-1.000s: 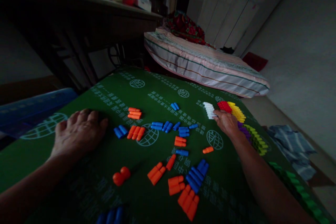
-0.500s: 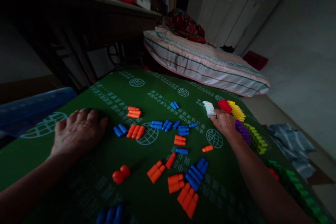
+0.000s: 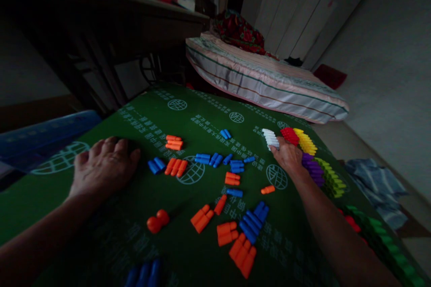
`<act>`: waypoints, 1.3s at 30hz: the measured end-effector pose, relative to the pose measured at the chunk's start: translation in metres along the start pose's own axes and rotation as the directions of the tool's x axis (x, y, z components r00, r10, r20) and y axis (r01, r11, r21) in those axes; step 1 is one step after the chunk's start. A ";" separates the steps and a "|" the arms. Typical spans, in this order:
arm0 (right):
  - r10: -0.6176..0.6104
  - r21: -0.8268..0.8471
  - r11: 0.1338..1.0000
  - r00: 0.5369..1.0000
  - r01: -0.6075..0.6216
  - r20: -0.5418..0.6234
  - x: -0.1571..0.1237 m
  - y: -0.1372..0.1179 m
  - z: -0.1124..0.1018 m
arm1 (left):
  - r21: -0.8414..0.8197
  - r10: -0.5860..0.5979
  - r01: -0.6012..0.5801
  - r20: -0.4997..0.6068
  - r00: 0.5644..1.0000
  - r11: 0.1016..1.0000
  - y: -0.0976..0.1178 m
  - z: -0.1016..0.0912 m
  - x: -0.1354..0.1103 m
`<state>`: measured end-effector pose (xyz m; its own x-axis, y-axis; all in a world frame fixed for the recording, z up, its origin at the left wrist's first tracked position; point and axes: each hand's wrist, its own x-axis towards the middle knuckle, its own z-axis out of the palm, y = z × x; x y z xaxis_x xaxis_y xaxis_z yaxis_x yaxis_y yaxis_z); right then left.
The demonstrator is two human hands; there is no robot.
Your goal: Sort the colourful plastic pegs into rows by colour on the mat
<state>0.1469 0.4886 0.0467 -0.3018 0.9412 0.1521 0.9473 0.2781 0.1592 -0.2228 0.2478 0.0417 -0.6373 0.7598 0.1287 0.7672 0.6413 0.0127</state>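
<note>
Head view. The right hand (image 3: 288, 154) reaches across the counter (image 3: 249, 136) to the row of white pieces (image 3: 269, 138), which lies on the far right part of the green surface. Thumb and fingers meet the row's near end; whether this grip is closed on a piece or merely pressing cannot be told. The left hand (image 3: 103, 161) lies palm down, fingers slightly spread, its grip loose and apparently holding nothing; a blue pair (image 3: 156, 166) is the nearest group to its thumb.

Possible faults: uneven pressure from the thumb could skew the white row or split off its end piece. The red pieces (image 3: 289, 136) lie just beyond the knuckles and the purple pieces (image 3: 312, 169) beside the wrist, so a sideways sweep could push either group out of line. A low right forearm (image 3: 326, 219) could likewise catch the green pieces (image 3: 387, 242) near the edge.
</note>
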 end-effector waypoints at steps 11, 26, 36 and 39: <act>-0.047 0.101 0.994 0.998 0.042 0.049 -0.037 -0.005 -0.020 | -0.031 0.020 -0.020 -0.016 1.000 0.999 0.003 -0.003 -0.003; -0.214 0.553 0.808 0.976 0.203 -0.045 -0.152 -0.047 -0.007 | -0.081 0.025 -0.033 -0.093 0.995 0.996 0.001 0.000 -0.004; -0.141 0.845 0.512 0.985 0.155 -0.095 -0.168 -0.051 0.008 | -0.174 0.009 -0.020 -0.067 0.998 0.984 -0.008 0.005 0.000; -0.122 0.860 0.500 0.991 0.102 -0.046 -0.168 -0.046 0.007 | -0.195 0.019 -0.025 -0.031 0.999 0.980 -0.017 0.005 0.007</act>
<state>0.1542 0.3193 0.0073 -0.4201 0.8902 0.1763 0.5358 0.4001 -0.7435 -0.2401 0.2427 0.0378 -0.6199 0.7682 0.1596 0.7822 0.5891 0.2028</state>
